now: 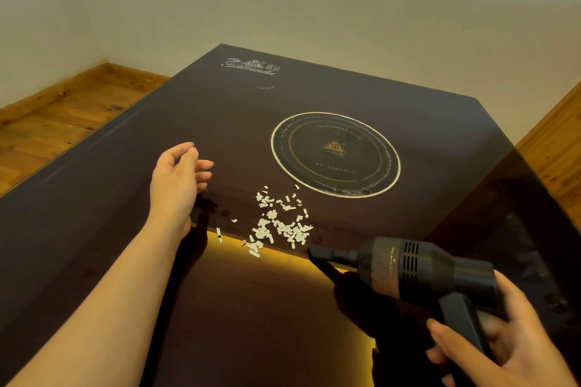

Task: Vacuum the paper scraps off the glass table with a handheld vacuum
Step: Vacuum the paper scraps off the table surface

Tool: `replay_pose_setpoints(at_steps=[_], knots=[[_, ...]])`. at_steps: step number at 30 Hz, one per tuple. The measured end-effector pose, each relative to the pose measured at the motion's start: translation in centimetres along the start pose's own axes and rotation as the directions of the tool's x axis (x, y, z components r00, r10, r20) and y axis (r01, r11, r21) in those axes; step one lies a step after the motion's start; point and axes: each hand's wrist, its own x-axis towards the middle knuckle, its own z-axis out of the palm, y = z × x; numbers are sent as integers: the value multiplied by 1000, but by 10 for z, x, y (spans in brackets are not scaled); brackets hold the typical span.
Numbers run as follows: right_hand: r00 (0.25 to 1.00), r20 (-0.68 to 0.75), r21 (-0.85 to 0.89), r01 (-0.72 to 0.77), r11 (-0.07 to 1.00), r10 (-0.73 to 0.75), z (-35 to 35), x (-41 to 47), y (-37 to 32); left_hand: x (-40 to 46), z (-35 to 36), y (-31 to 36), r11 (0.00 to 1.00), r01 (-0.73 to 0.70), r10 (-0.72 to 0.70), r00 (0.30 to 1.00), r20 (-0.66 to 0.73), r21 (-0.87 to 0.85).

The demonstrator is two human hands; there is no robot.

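While right hand (500, 342) grips vacuum (418, 270), scraps (279, 223) — just beyond nozzle

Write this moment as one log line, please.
right hand: grips vacuum | nozzle: beside paper scraps | left hand: open, empty

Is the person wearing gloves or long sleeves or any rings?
No. Both arms are bare as far as the picture shows, with no sleeves in view. The left hand and right hand have no gloves, and I see no rings, watch or bracelet.

One handheld vacuum (421, 270); one glass table (125, 198); dozens paper scraps (279, 223); two hands.
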Motion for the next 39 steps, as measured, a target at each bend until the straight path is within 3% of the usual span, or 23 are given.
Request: replay_pose_setpoints(at_steps=[25,39], knots=[[999,26,97,-22,995,20,9,2,-12,0,-1,0,1000,-4,4,1000,5,-4],[1000,-3,9,-18,1000,18,10,8,1,-1,0,1,1000,2,-2,1000,3,-15]])
